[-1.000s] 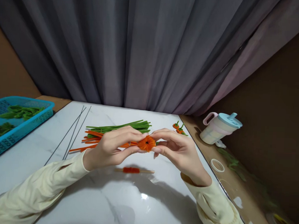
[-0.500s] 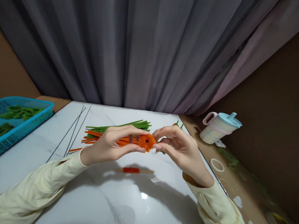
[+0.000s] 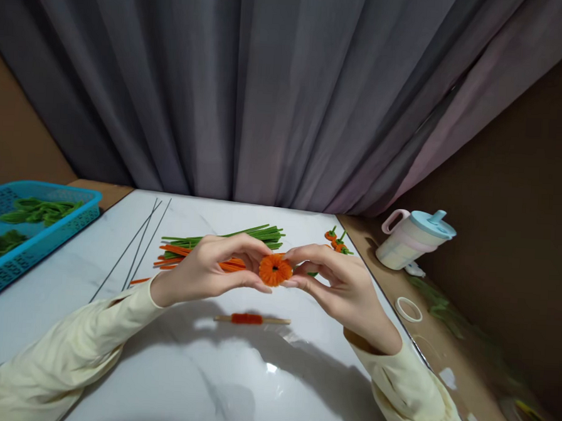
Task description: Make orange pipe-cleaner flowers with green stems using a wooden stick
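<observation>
A small round orange pipe-cleaner pumpkin (image 3: 275,270) is held above the white marble table (image 3: 197,369) between both hands. My left hand (image 3: 212,268) pinches its left side with thumb and fingers. My right hand (image 3: 338,282) pinches its right side the same way. Below the hands a short wooden stick with orange pipe cleaner wound round its middle (image 3: 251,319) lies on the table. Behind the hands lie loose orange pipe cleaners (image 3: 177,253) and green pipe cleaners (image 3: 232,235).
Thin metal wires (image 3: 135,253) lie to the left. A blue basket (image 3: 35,235) with green pieces stands at the far left. Small finished orange pieces with green stems (image 3: 336,242) sit at the table's right edge. A lidded cup (image 3: 414,241) and a tape ring (image 3: 408,309) rest on the brown surface at right.
Both hands turned and re-pinched the orange pumpkin, shifting their fingers around it. The pumpkin stayed at about the same spot above the table.
</observation>
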Motion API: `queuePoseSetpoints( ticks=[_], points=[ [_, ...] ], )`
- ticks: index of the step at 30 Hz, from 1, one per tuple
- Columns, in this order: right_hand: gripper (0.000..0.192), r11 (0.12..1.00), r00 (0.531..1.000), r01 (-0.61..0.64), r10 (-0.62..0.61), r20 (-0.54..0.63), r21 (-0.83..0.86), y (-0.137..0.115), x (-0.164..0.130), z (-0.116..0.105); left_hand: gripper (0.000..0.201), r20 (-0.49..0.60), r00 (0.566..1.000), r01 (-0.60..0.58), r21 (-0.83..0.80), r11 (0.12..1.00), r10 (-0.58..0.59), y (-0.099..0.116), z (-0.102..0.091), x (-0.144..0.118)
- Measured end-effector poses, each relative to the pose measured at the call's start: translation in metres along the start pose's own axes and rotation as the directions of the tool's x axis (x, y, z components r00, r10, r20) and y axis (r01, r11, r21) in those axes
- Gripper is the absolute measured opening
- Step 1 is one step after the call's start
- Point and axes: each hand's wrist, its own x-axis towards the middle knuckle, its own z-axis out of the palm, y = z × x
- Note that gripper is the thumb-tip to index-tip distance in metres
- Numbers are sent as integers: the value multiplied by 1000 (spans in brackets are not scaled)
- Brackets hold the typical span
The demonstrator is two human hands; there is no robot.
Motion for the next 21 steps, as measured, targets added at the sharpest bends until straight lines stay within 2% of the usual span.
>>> queuePoseSetpoints(
  ticks=[3, 7, 9, 12, 15, 18, 21],
  points=[
    [17, 1000, 999, -14, 14, 28, -11, -2, 0, -2, 17, 39, 995, 93, -121, 988, -89, 1, -2, 2],
    [19, 1000, 999, -9, 10, 33, -20, -3, -1, 0, 11, -4, 967, 246, -250, 936, -255, 1, -2, 4],
    [20, 998, 999, 40, -40, 16, -45, -3, 0, 3, 12, -5, 956, 276, -313, 909, -293, 0, 0, 5],
    [20, 973, 983, 166, -177, -54, -163, -3, -1, 9, 15, -6, 949, 285, -407, 868, -314, -3, 2, 5],
    [28, 909, 952, 252, -295, -86, -332, -3, -3, 14, 17, 6, 940, 297, -502, 812, -340, -5, 5, 5],
    [37, 801, 919, 338, -395, -13, -494, -2, -6, 16, 19, 39, 918, 342, -581, 739, -394, -4, 9, 6],
    [38, 717, 892, 408, -445, 80, -565, 0, -9, 15, 20, 78, 902, 376, -625, 684, -424, -3, 13, 6]
  ],
)
